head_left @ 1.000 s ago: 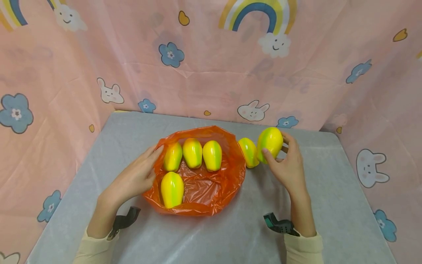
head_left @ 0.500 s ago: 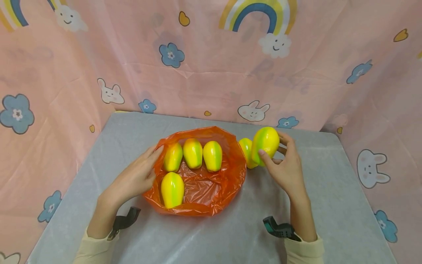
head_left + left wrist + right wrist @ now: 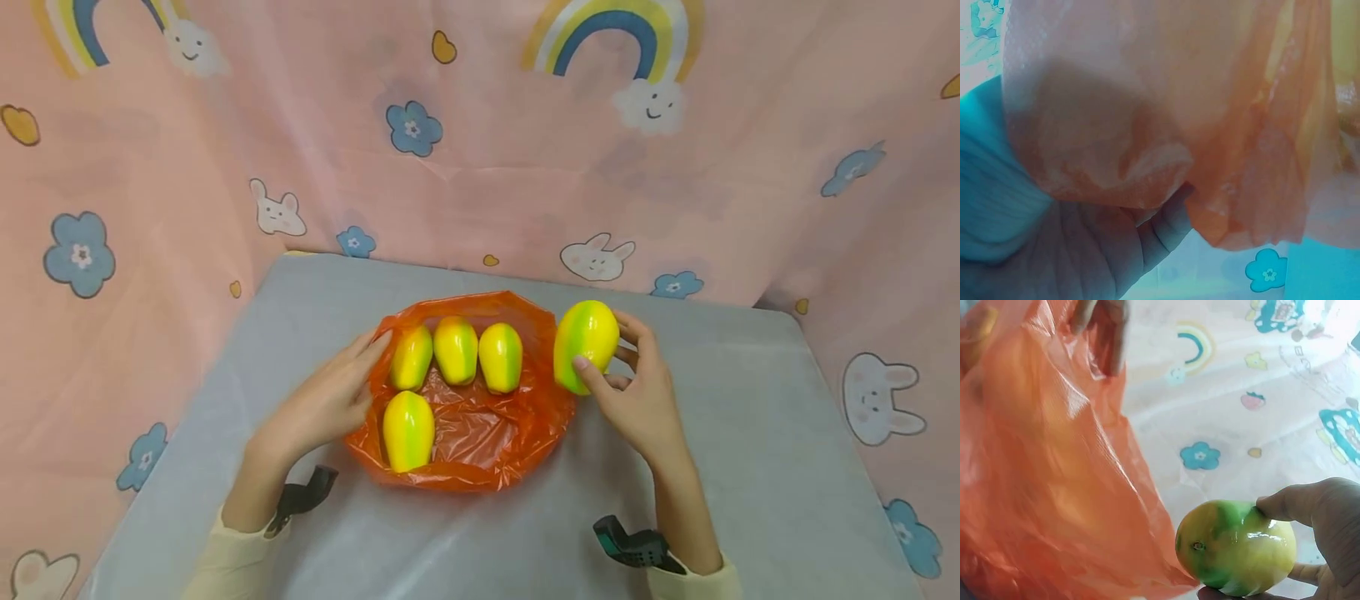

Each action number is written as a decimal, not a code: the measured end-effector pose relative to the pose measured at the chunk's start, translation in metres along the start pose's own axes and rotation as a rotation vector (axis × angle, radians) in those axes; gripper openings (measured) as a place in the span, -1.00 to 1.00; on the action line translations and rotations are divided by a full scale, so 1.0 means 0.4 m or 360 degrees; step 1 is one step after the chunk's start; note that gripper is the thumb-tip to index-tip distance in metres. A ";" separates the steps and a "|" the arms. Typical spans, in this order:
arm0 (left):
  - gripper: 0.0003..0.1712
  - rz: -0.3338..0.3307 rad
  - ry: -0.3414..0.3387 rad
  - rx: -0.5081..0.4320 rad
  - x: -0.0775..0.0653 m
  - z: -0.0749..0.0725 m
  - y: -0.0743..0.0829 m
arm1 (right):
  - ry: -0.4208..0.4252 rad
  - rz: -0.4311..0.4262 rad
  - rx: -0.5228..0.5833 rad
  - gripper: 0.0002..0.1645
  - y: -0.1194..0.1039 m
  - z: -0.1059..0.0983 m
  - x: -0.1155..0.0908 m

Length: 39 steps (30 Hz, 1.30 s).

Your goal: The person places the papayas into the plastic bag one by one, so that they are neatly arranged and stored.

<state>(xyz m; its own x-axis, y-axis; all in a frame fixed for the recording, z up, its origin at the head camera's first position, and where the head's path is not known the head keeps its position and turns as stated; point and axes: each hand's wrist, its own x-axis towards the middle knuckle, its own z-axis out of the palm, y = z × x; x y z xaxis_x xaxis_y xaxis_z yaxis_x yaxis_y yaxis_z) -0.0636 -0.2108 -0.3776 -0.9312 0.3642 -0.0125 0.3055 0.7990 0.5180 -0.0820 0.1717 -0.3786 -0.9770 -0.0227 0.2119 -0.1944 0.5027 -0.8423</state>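
Note:
An orange-red plastic bag [image 3: 480, 421] lies spread with its mouth up. Inside it, several glossy yellow-green mangoes [image 3: 408, 433] stand, most in a row along the far side. At the bag's left rim, my left hand [image 3: 326, 400] holds the plastic; in the left wrist view the film covers part of that hand [image 3: 1091, 250]. My right hand [image 3: 637, 392] grips another mango [image 3: 587, 343] between thumb and fingers, just at the bag's right rim. From the right wrist view, this mango [image 3: 1235, 547] shows its stem end beside the bag [image 3: 1054, 456].
A grey table [image 3: 750, 467] extends round the bag. Behind it and on both sides hangs a pink curtain [image 3: 480, 192] with rainbows, rabbits and flowers. Each wrist wears a dark camera mount [image 3: 633, 546].
My right hand has carried its mango leftward to the bag's rim. The mango that stood on the table beside the bag is now hidden behind it. My left hand stays at the rim.

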 end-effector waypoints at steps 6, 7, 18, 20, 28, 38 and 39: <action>-0.04 0.0027 0.0041 -0.0022 0.001 -0.003 0.001 | -0.0105 -0.0015 -0.0032 -0.06 -0.031 0.044 -0.001; -0.04 0.0026 0.0041 -0.0025 0.001 -0.005 -0.001 | -0.0104 -0.0020 -0.0032 -0.05 -0.038 0.051 -0.002; -0.05 -0.0001 0.0022 -0.0033 0.000 -0.015 0.005 | -0.0148 -0.0174 -0.0033 -0.03 -0.103 0.114 -0.026; -0.06 -0.0004 0.0018 -0.0024 0.001 -0.015 0.005 | -0.0193 -0.0153 -0.0023 -0.03 -0.108 0.125 -0.030; -0.05 0.0020 0.0010 -0.0030 0.005 -0.011 0.004 | -0.0329 -0.0099 0.0018 -0.02 -0.103 0.176 -0.042; -0.04 0.0044 0.0019 -0.0051 0.004 -0.003 0.007 | -0.0451 0.0031 -0.0064 0.00 -0.089 0.234 -0.072; -0.05 0.0050 0.0024 -0.0050 0.004 -0.003 0.007 | -0.0462 0.0040 -0.0075 -0.01 -0.088 0.237 -0.076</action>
<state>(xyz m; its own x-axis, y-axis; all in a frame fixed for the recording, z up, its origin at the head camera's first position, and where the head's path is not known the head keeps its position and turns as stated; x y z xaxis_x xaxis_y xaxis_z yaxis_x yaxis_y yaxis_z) -0.0645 -0.2086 -0.3753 -0.9242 0.3814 0.0172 0.3286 0.7716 0.5447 -0.0537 0.0727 -0.4022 -0.9669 -0.2528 0.0348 -0.1721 0.5454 -0.8203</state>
